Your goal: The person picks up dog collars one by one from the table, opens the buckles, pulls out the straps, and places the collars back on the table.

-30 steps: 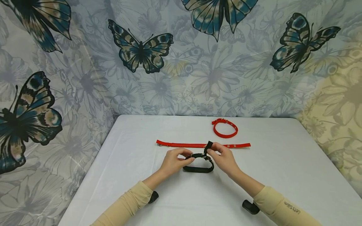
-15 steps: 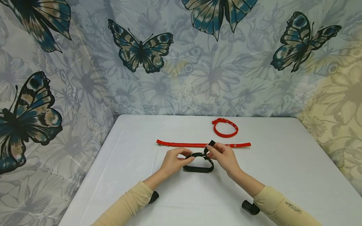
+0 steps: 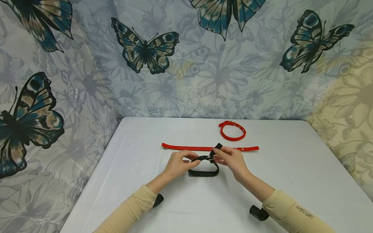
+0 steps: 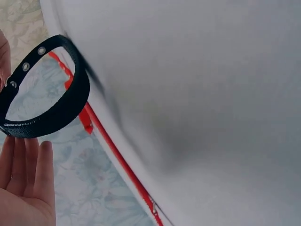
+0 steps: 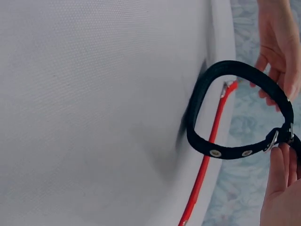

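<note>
A black collar (image 3: 203, 173) with metal eyelets is bent into a loop, upright above the white table. My left hand (image 3: 180, 164) pinches the band at the loop's upper left, between thumb and fingers. On the other side, my right hand (image 3: 233, 161) grips the strap's free end close to the metal buckle (image 5: 272, 140), and the black tip sticks up past the fingers. In the right wrist view the strap passes through the buckle, with eyelets (image 5: 215, 153) along the band beside it. The left wrist view shows the padded part of the collar (image 4: 70, 106) above the left fingers.
Behind the hands a red collar (image 3: 186, 148) lies stretched out flat, partly covered by the right hand. Farther back, another red collar (image 3: 233, 139) lies buckled into a ring. The white table (image 3: 140, 132) ends at a butterfly-patterned wall hanging (image 3: 186, 90).
My right fingers have shifted along the strap's free end, and its tip leans more to the right. My left hand keeps its hold, and the red collars stay where they were.
</note>
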`<state>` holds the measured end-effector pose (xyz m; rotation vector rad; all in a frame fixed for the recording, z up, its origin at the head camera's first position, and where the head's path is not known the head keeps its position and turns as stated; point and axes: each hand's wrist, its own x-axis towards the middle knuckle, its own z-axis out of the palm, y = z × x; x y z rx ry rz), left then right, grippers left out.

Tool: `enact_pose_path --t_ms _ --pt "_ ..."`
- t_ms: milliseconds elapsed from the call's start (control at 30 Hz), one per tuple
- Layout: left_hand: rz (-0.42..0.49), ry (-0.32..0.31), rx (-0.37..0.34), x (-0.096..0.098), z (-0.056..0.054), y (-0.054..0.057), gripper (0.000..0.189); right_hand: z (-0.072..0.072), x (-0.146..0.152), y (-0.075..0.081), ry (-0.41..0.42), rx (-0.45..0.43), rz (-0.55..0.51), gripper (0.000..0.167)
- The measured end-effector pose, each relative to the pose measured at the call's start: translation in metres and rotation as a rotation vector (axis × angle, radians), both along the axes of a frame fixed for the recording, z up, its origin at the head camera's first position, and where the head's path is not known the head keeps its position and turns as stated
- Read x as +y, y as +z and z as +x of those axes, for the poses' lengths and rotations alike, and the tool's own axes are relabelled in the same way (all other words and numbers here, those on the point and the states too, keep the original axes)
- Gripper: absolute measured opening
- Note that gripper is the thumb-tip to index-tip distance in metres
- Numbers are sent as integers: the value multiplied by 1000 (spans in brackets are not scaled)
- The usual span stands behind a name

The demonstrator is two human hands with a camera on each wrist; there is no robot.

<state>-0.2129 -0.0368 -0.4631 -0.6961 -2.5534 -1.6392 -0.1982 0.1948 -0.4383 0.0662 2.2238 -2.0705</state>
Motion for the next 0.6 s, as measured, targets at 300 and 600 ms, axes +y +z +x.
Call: enact_pose_path --t_ms 300,600 --pt "-103 20 172 5 -1 14 25 0 0 5 -15 -7 30 40" --pt "-130 -30 323 14 -5 20 11 -3 -2 10 -10 -27 28 44"
